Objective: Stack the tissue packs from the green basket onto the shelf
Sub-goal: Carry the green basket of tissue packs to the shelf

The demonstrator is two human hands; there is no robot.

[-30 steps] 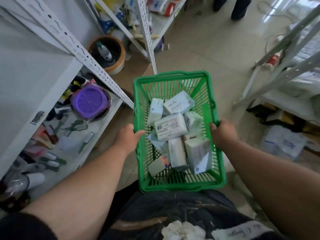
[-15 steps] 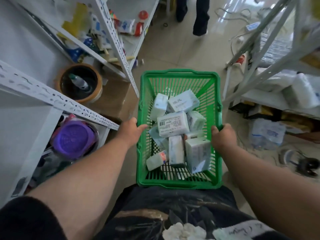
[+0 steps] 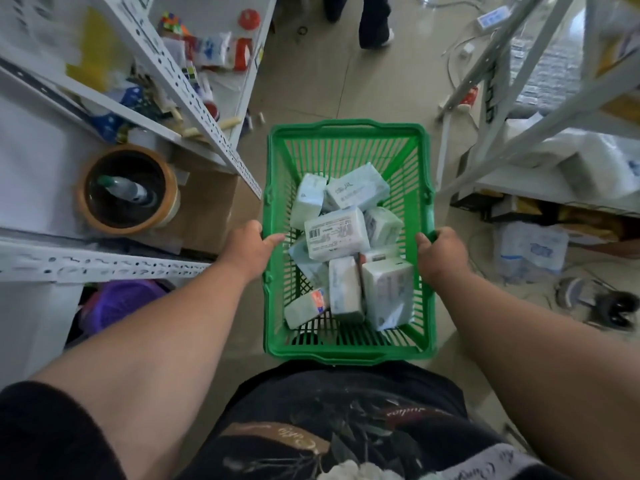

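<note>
I carry a green plastic basket [image 3: 346,135] in front of my body, above the floor. My left hand [image 3: 247,245] grips its left rim and my right hand [image 3: 441,252] grips its right rim. Several white and pale blue tissue packs [image 3: 337,233] lie jumbled inside it, some flat, some on edge. A white metal shelf unit [image 3: 221,147] stands to my left with mixed goods on its boards. Another white shelf unit [image 3: 540,183] stands to my right.
A round brown tub [image 3: 130,190] with a bottle in it sits on a cardboard box at the left. A purple lid [image 3: 121,301] shows lower left. Bagged goods [image 3: 530,252] and cables lie on the floor at the right. A person's legs [image 3: 375,19] stand ahead in the aisle.
I have walked forward along the aisle with the basket. The left shelf and the purple lid have slid back and down in view. Both hands keep the same hold on the rims.
</note>
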